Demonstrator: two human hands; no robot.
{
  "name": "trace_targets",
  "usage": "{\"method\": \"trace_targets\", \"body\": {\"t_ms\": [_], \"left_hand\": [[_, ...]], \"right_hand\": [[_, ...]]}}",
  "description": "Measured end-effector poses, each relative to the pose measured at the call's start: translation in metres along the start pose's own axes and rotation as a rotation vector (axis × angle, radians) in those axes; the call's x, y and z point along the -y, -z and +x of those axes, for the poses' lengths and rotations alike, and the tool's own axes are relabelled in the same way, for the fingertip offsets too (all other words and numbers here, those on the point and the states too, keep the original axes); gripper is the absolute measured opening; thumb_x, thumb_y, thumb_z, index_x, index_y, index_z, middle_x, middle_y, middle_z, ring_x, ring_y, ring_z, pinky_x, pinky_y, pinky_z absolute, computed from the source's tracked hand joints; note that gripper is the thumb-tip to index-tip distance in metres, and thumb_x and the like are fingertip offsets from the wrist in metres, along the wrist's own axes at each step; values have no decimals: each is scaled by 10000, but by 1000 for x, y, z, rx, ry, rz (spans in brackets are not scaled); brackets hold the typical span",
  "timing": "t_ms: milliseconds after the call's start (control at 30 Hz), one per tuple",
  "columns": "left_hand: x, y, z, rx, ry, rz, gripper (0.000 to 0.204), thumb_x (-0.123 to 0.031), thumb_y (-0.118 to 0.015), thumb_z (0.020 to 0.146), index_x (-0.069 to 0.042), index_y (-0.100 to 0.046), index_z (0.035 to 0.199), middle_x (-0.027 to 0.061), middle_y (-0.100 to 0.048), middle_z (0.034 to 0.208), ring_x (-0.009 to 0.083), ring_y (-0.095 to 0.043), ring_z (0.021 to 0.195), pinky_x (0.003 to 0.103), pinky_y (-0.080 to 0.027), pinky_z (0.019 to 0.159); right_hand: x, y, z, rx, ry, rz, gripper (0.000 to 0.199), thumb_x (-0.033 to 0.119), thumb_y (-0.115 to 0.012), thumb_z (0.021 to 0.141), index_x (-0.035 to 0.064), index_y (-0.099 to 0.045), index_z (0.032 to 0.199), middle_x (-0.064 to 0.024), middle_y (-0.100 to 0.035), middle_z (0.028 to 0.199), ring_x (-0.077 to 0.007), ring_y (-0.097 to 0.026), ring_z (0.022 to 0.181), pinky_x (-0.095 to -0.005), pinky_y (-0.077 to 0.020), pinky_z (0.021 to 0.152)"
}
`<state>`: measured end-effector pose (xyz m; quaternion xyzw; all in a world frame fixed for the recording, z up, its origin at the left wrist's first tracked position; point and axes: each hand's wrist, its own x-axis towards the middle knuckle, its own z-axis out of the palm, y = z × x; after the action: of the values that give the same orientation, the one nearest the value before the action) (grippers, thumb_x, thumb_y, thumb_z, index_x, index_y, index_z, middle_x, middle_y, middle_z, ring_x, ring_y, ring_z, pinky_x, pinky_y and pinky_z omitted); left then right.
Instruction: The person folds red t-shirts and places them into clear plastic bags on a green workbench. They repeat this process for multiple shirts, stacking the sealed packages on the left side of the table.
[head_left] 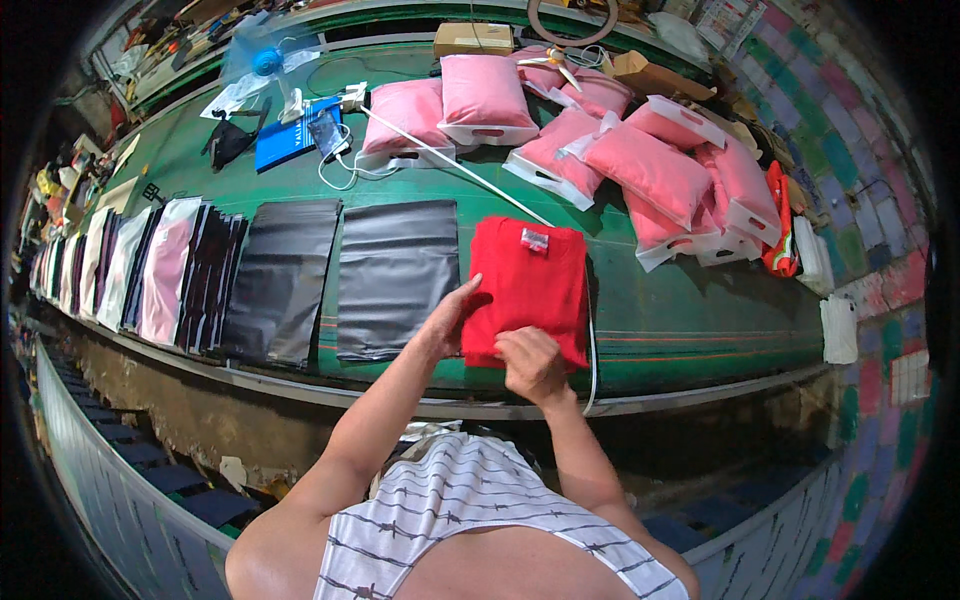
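Note:
A red knitted garment (525, 280), folded into a rectangle with a small pale label near its top edge, lies on the green table in front of me. My left hand (455, 318) grips its left side; the thumb shows at the edge, while the other fingers are mostly hidden. At the garment's near edge, my right hand (533, 362) is closed, its curled fingers pressed on the red cloth. Just left of the garment lies a flat black plastic bag (398, 270), close to my left wrist.
More black bags (280, 275) and a fanned row of pink, white and dark bags (165, 270) line the left. Filled pink packages (650, 170) are piled at the back right. A white cable (480, 180) crosses the green table (690, 330). A blue box (298, 135) and phone (326, 133) sit behind.

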<state>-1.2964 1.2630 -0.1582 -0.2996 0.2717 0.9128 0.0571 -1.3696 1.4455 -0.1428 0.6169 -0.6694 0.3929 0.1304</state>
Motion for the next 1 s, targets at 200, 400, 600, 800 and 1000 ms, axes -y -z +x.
{"method": "trace_targets", "body": {"t_ms": [200, 400, 600, 800, 1000], "left_hand": [[-3, 28, 3, -14, -258, 207, 487, 17, -613, 914, -59, -512, 1385, 115, -672, 1232, 225, -675, 1080, 409, -556, 959], [9, 42, -26, -53, -275, 291, 615, 69, -593, 872, -70, -450, 1454, 127, -627, 1316, 255, -637, 1173, 433, -533, 1006], [17, 79, -63, 26, -116, 58, 577, 66, -598, 854, -5, -480, 1414, 157, -651, 1287, 278, -684, 1116, 451, -558, 992], [-46, 111, -91, -116, -279, 164, 487, -44, -585, 949, -73, -487, 1425, 103, -666, 1269, 223, -680, 1088, 392, -543, 968], [-128, 140, -113, -123, -837, 469, 305, -27, -662, 920, -31, -677, 1224, 23, -654, 1278, 148, -599, 1160, 318, -460, 1015]], "right_hand": [[17, -14, -9, 61, -174, 331, 132, 32, -772, 763, 24, -684, 861, -115, -714, 911, -311, -690, 819, -393, -560, 718], [-59, -17, -30, -21, -1084, -39, 622, 280, -760, 866, 3, -522, 1369, -236, -577, 1322, -404, -557, 1234, -469, -440, 1063], [-32, -31, 9, 18, -1178, 310, 757, 211, -782, 859, 23, -400, 1485, -272, -533, 1423, -354, -539, 1314, -438, -420, 1096], [-28, -86, 61, -217, -942, 522, 745, 35, -752, 843, 18, -384, 1490, -228, -571, 1375, -310, -562, 1275, -422, -426, 1092], [20, -90, 147, -348, -625, 618, 421, -24, -726, 820, 26, -598, 1217, -133, -661, 1125, -264, -662, 1028, -391, -506, 954]]}}
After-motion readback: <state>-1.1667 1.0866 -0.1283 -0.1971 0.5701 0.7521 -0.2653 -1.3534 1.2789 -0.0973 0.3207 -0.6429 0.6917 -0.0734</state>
